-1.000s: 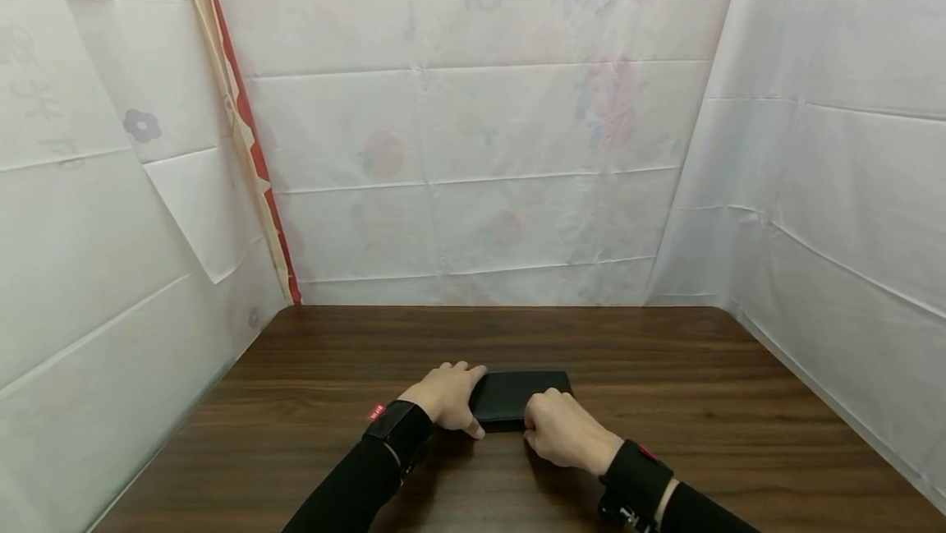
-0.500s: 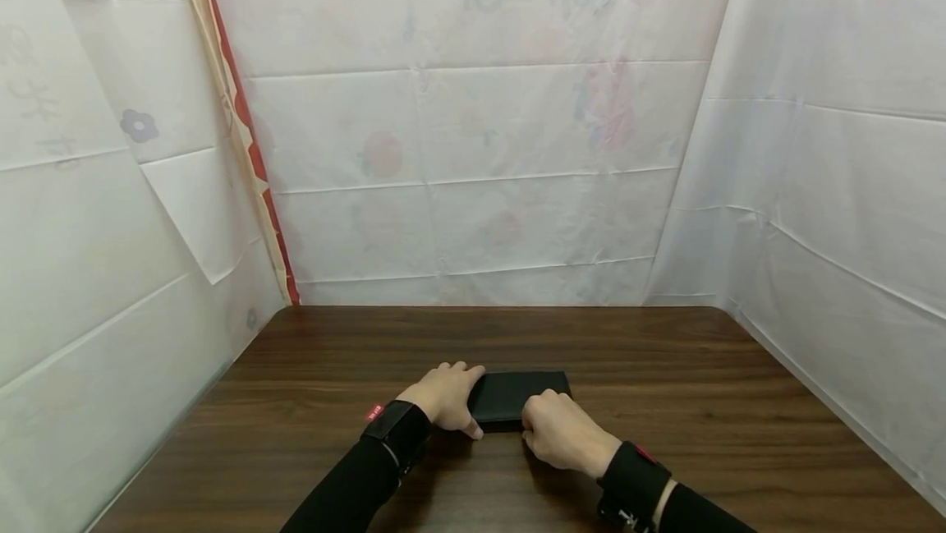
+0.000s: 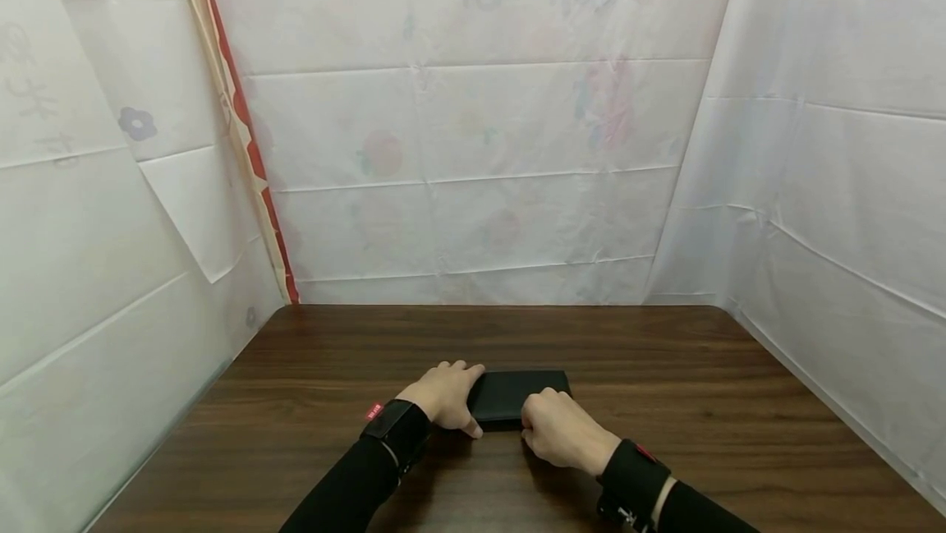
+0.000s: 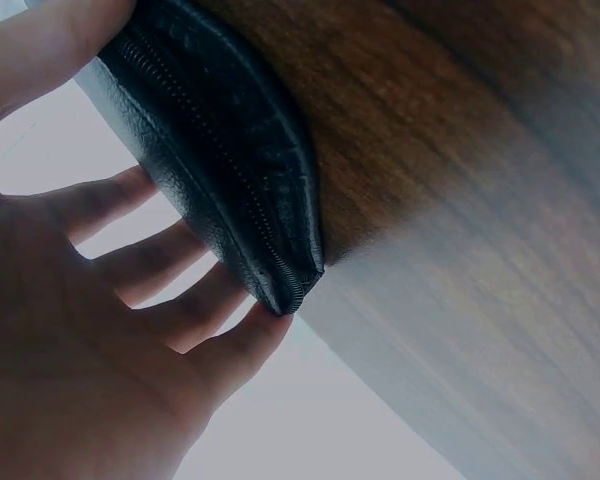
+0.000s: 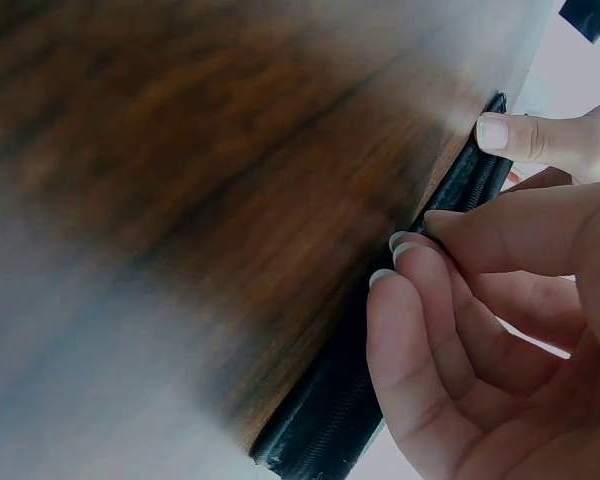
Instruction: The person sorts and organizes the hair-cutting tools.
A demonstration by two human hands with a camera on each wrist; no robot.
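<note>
A black leather-look zip wallet (image 3: 510, 392) lies on the brown wooden table before me. My left hand (image 3: 445, 396) grips its left end, thumb on the near side and fingers spread along the far side. In the left wrist view the zipper (image 4: 205, 125) runs along the wallet's edge, between thumb and fingertips. My right hand (image 3: 565, 432) is at the near edge, right of the middle, fingers curled. The right wrist view shows thumb and forefinger pinching at the zipper (image 5: 325, 435); the pinched part is hidden behind the fingers.
The wood-grain table (image 3: 355, 344) reaches back to a white sheet (image 3: 473, 229) hung as a wall. More white sheeting (image 3: 835, 213) encloses the right side, and a creased sheet (image 3: 96, 270) the left. Black bands (image 3: 399, 433) wrap both wrists.
</note>
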